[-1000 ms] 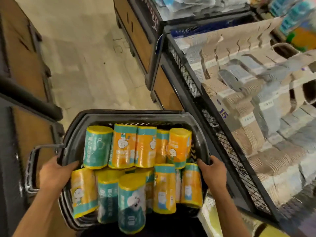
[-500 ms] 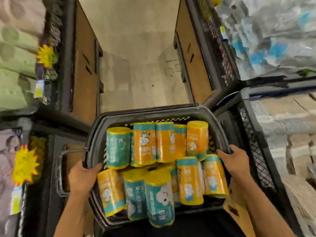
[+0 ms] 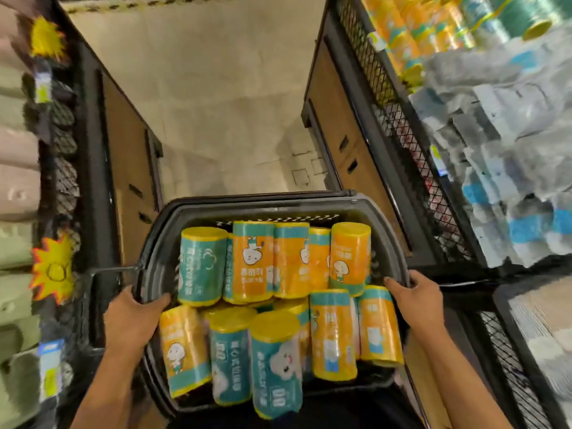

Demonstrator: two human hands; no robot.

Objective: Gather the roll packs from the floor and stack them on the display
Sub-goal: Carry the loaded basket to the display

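Many packs (image 3: 291, 261) in basket (image 3: 263, 206) between fingers (image 3: 397, 282)

Basket (image 3: 247, 203): dark matt plastic.
Roll packs (image 3: 252, 261): glossy, crinkled plastic film.
Mesh (image 3: 399, 128) beyond right hand (image 3: 418, 301): black metal wire.
Panel (image 3: 130, 174) beyond left hand (image 3: 133, 317): matt brown wood.
Floor (image 3: 216, 103): smooth, pale.

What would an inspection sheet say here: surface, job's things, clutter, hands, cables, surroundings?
Surface: pale floor between display bins.
Job's things: roll packs, orange and teal, piled in a dark basket.
Clutter: nothing seen.
Hands: left hand and right hand each grip the basket's rim.
Cables: nothing seen.
Surroundings: bins mesh-sided, both sides; similar rolls top right; yellow starburst tags on left.
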